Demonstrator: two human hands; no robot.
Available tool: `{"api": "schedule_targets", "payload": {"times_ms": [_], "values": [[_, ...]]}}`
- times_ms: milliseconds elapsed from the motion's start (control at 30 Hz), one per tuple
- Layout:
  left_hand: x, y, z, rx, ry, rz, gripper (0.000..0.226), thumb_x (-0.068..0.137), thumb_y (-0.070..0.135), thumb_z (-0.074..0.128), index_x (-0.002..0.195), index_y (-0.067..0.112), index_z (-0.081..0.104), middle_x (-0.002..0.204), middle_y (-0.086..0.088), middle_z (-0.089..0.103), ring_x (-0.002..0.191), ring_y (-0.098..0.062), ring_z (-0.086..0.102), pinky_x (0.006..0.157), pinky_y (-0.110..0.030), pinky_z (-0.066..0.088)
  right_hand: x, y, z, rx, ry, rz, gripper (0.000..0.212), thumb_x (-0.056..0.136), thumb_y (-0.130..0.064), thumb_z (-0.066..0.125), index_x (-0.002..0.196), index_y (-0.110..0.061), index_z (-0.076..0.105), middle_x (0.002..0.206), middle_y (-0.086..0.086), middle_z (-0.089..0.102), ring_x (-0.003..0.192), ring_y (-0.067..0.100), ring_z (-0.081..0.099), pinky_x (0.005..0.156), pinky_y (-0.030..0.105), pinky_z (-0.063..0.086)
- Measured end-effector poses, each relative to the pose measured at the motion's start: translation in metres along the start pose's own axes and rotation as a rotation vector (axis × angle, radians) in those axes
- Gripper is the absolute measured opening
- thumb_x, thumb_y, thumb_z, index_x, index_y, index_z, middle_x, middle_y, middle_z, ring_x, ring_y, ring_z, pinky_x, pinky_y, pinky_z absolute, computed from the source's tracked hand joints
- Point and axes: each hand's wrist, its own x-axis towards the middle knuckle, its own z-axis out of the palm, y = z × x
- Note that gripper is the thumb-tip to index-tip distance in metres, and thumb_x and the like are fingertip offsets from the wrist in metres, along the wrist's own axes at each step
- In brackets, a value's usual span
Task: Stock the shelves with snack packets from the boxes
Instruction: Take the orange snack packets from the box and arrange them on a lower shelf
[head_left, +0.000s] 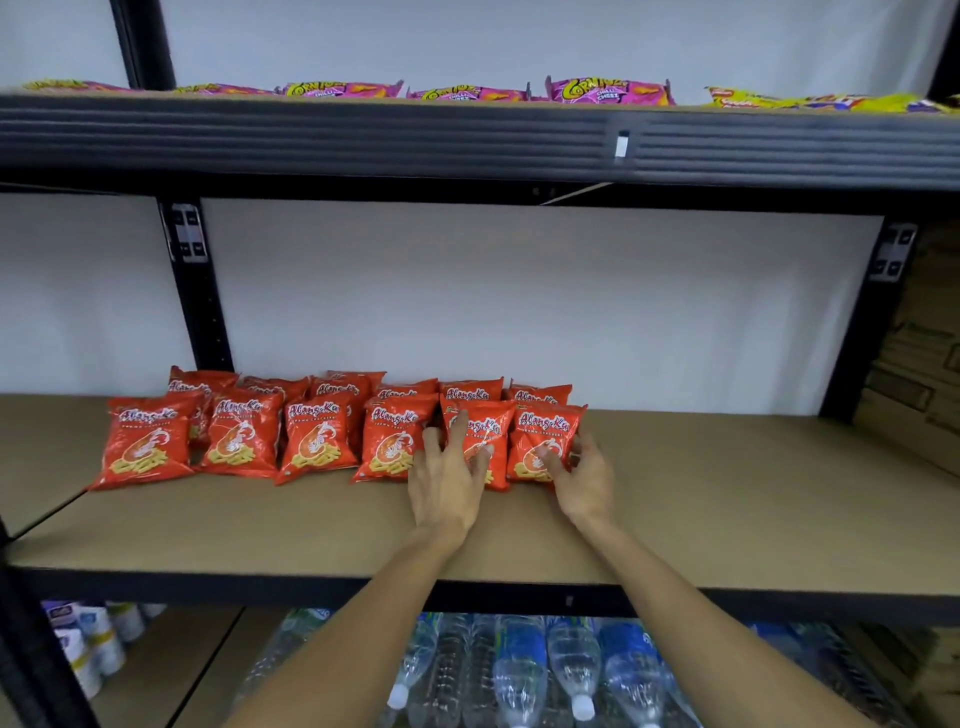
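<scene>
**A:** Hands first, please: what are they doing?

**B:** The left hand (449, 478) is pressing with straight, spread fingers on a red snack packet (480, 434) in the front row. The right hand (582, 480) is curling thumb and fingers round the last packet (540, 434), just beside it.

**A:** And the surface, the room?

**B:** Both packets are standing on the brown middle shelf (727, 493), near a white wall (519, 301). Pink packets (610, 91) are lying on the upper shelf (363, 135), water bottles (519, 665) are lying below, and cardboard boxes (930, 364) are standing at the right.
</scene>
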Motion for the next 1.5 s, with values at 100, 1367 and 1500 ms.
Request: {"api": "schedule_targets", "payload": {"times_ms": [100, 1367, 1500], "values": [[0.0, 0.004, 0.003, 0.119, 0.002, 0.037, 0.068, 0.1, 0.06, 0.027, 0.158, 0.027, 0.011, 0.135, -0.012, 0.038, 0.114, -0.025, 0.046, 0.094, -0.041, 0.044, 0.002, 0.003, 0.002, -0.042, 0.001, -0.022, 0.047, 0.09, -0.042, 0.071, 0.127, -0.016, 0.059, 0.115, 0.008, 0.059, 0.109, 0.024, 0.059, 0.091, 0.035, 0.048], [-0.002, 0.004, 0.008, 0.191, -0.067, 0.165, 0.067, 0.096, 0.019, 0.055, 0.155, 0.021, 0.024, 0.16, -0.013, 0.016, 0.147, -0.03, 0.02, 0.116, -0.045, 0.026, -0.024, -0.01, 0.0, -0.557, 0.03, -0.222, 0.036, 0.097, -0.018, 0.057, 0.133, -0.021, 0.056, 0.128, 0.009, 0.047, 0.115, 0.027, 0.053, 0.086, 0.039, 0.052], [-0.001, 0.0, 0.011, 0.201, -0.068, 0.143, 0.069, 0.096, 0.02, 0.055, 0.156, 0.026, 0.022, 0.162, -0.01, 0.016, 0.147, -0.028, 0.017, 0.116, -0.045, 0.024, -0.023, -0.01, 0.002, -0.569, 0.032, -0.235, 0.04, 0.097, -0.019, 0.056, 0.136, -0.024, 0.052, 0.125, 0.009, 0.047, 0.112, 0.028, 0.053, 0.085, 0.041, 0.053]]}}
